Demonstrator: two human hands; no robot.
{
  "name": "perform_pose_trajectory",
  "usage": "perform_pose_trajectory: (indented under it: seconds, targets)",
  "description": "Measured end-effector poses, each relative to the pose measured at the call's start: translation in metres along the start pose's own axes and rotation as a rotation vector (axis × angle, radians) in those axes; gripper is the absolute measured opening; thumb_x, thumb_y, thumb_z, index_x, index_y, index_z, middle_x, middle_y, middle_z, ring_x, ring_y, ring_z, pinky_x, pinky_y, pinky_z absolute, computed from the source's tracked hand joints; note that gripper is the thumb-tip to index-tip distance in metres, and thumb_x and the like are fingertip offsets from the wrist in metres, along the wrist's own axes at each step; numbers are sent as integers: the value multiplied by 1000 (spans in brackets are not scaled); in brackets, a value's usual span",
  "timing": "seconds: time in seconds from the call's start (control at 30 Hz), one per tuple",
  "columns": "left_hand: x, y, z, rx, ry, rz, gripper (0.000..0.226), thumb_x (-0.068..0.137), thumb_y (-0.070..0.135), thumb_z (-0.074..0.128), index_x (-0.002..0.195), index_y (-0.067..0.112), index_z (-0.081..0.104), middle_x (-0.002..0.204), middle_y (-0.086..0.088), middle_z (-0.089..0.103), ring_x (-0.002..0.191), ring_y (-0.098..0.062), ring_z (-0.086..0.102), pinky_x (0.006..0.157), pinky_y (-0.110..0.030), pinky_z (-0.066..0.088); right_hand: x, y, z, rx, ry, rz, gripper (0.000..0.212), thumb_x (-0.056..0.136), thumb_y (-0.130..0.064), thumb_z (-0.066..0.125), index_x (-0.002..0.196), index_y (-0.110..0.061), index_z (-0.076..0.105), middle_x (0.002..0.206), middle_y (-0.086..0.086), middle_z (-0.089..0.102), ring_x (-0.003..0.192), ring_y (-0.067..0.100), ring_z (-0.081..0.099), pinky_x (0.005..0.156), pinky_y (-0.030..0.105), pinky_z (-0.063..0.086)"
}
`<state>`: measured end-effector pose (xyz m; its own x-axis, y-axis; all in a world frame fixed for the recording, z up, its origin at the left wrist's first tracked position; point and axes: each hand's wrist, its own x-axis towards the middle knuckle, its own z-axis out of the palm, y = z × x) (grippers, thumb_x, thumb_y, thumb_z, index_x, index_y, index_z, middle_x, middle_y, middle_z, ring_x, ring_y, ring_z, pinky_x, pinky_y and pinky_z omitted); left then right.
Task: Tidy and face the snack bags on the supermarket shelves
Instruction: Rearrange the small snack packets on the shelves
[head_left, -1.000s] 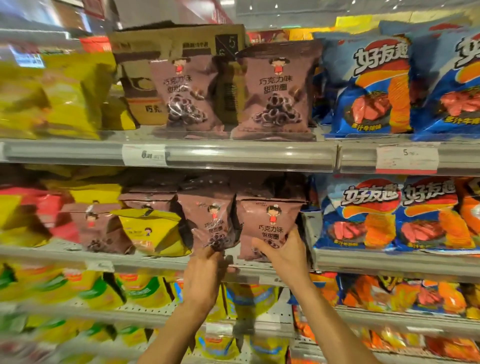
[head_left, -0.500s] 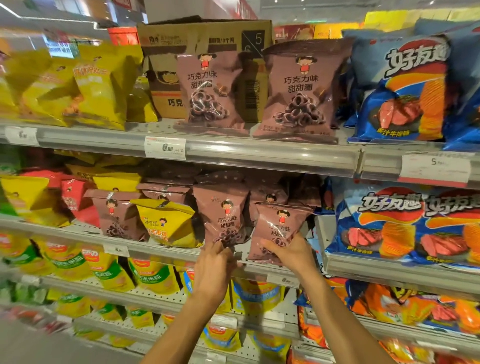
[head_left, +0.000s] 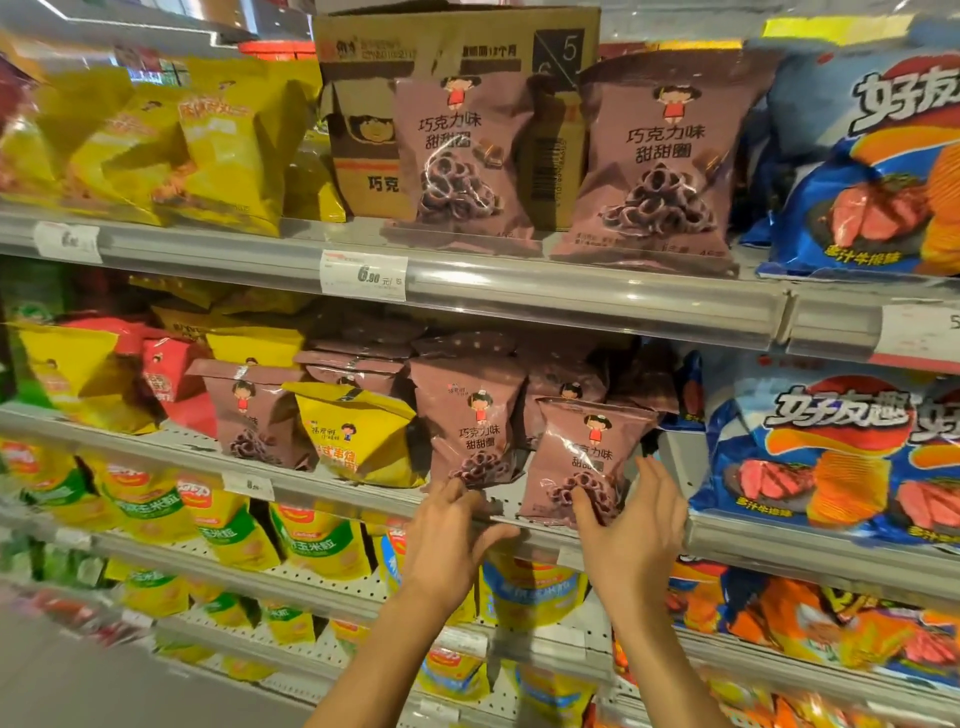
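The two brown snack bags at the front of the middle shelf (head_left: 363, 501) are the ones being fixed: the left brown bag (head_left: 467, 423) stands up with its picture facing out, and the right brown bag (head_left: 587, 462) sits just beside it, a bit lower and nearer the shelf edge. The left hand (head_left: 449, 540) pinches the bottom corner of the left brown bag with its fingertips. The right hand (head_left: 631, 530) has its thumb on the front of the right brown bag and its fingers spread along the bag's side; it looks like a loose hold, but I cannot tell for sure if the fingers press the bag. These bags look puffy, light and soft, with shiny, slippery skin, and the ring snacks inside would likely crack if squeezed. I think the best place to hold is the flat sealed edge at the bottom or top, or the two sides with a gentle touch. A yellow bag (head_left: 358, 431) leans among more brown bags to the left. Two more brown bags (head_left: 657, 150) stand on the shelf above, in front of a cardboard box (head_left: 447, 47). Blue chip bags (head_left: 810, 447) fill the right side.
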<state>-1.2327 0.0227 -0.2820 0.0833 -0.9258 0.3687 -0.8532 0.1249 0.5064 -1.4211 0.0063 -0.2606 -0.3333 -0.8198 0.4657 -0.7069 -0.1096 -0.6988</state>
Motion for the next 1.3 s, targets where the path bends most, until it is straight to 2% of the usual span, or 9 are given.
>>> perform_pose_trajectory:
  seconds: [0.27, 0.43, 0.53, 0.63, 0.73, 0.8, 0.97, 1.1, 1.3]
  targets:
    - [-6, -50, -64, -659, 194, -139, 13, 83, 35, 78, 86, 23, 74, 82, 13, 73, 78, -4, 69, 69, -24, 54, -49, -73, 64, 193, -61, 7, 45, 85, -17, 77, 128, -12, 63, 124, 8, 63, 114, 30, 60, 100, 46, 49]
    - [-10, -135, -123, -672, 275, -195, 17, 80, 46, 72, 85, 30, 74, 80, 16, 72, 76, -3, 68, 70, -24, 53, -79, -127, 112, 265, -115, 15, 39, 87, -18, 76, 124, -15, 66, 120, -4, 67, 112, 17, 63, 86, -1, 34]
    - [-8, -180, -148, -642, 337, -240, 21, 76, 52, 71, 84, 32, 72, 79, 14, 72, 79, -3, 68, 73, -30, 54, -89, -149, 133, 320, -152, 64, 51, 79, -17, 86, 123, -10, 62, 108, 5, 68, 97, 23, 64, 73, 9, 38]
    - [0, -214, -165, -576, 366, -243, 29, 77, 47, 73, 96, 27, 69, 92, 11, 71, 89, -8, 67, 82, -39, 55, -92, -166, 144, 360, -217, 72, 69, 71, -27, 92, 127, -15, 55, 117, 1, 62, 106, 17, 59, 91, 23, 41]
    - [15, -233, -177, -524, 377, -224, 43, 75, 45, 77, 110, 30, 57, 108, 10, 63, 99, -4, 58, 90, -19, 47, -84, -174, 150, 395, -278, 93, 75, 62, -42, 94, 121, -23, 52, 118, -2, 62, 109, 16, 59, 94, 35, 46]
    - [29, -241, -179, -499, 328, -232, 66, 70, 47, 80, 124, 24, 50, 119, 4, 58, 108, -6, 54, 92, -11, 42, -76, -176, 155, 346, -323, 126, 82, 54, -57, 91, 117, -27, 49, 116, -5, 62, 106, 16, 60, 89, 36, 46]
    - [62, -256, -176, -527, 142, -239, 116, 54, 45, 89, 148, 10, 32, 142, -7, 52, 130, -21, 50, 111, -44, 42, -57, -173, 171, 459, -429, 32, 72, 60, -40, 97, 121, -27, 61, 117, -17, 70, 110, 1, 65, 90, 16, 50]
    - [76, -261, -172, -586, 111, -223, 90, 45, 41, 92, 124, 28, 49, 118, 4, 66, 101, 7, 63, 88, -10, 49, -51, -168, 180, 588, -382, 87, 96, 49, -58, 94, 131, -27, 55, 119, -16, 71, 111, 1, 66, 89, 13, 51]
    - [81, -267, -167, -600, 95, -198, 76, 47, 44, 93, 106, 31, 48, 100, 11, 69, 88, 8, 65, 72, -10, 50, -49, -164, 182, 681, -396, 147, 78, 53, -55, 96, 121, -50, 60, 118, -19, 73, 107, 4, 70, 85, 21, 58]
